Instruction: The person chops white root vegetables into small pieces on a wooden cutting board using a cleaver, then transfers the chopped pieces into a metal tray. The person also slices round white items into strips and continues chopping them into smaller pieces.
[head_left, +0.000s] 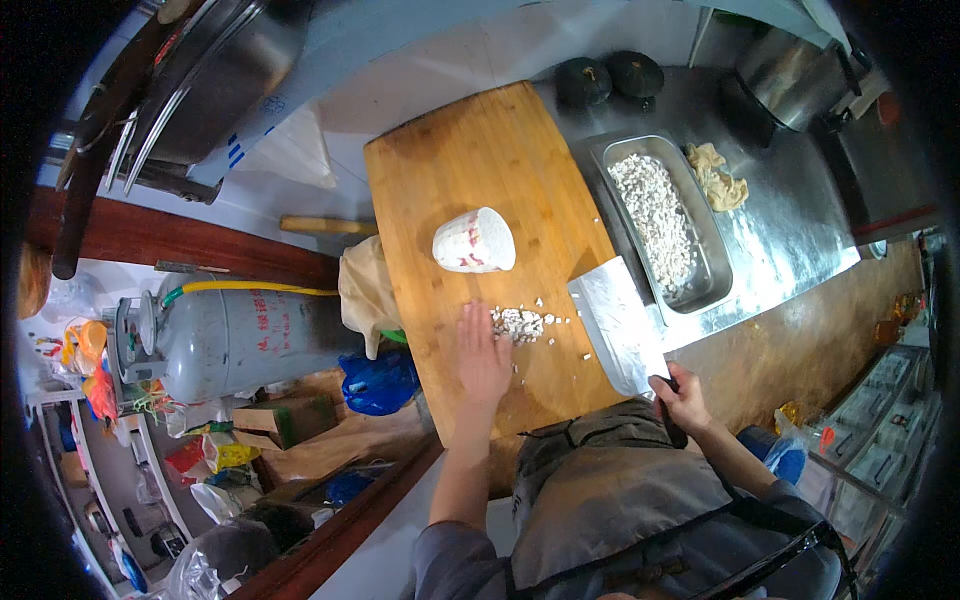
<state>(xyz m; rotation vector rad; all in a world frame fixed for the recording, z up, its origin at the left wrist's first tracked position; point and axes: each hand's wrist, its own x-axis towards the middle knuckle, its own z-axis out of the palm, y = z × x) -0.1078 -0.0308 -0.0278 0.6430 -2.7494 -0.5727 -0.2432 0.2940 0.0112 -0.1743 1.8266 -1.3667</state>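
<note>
My left hand (484, 356) lies flat on the wooden cutting board (480, 161), palm down with fingers extended. Its edge touches a small pile of diced white pieces (519, 324), and a few loose bits are scattered around them. In my right hand (686, 401) is the dark handle of a broad cleaver (616, 324). The blade lies tilted over the board's right edge, apart from the pile. Farther up the board sits a white, rounded block or tub (474, 240) with reddish markings; which of these it is, I cannot tell.
Right of the board, a steel pan (724, 281) holds many diced white pieces. Beside it lies a crumpled cloth (716, 178). Two dark green squashes (583, 81) and a large steel pot (799, 84) stand behind. A grey gas cylinder (225, 337) with a yellow hose (247, 287) is at left.
</note>
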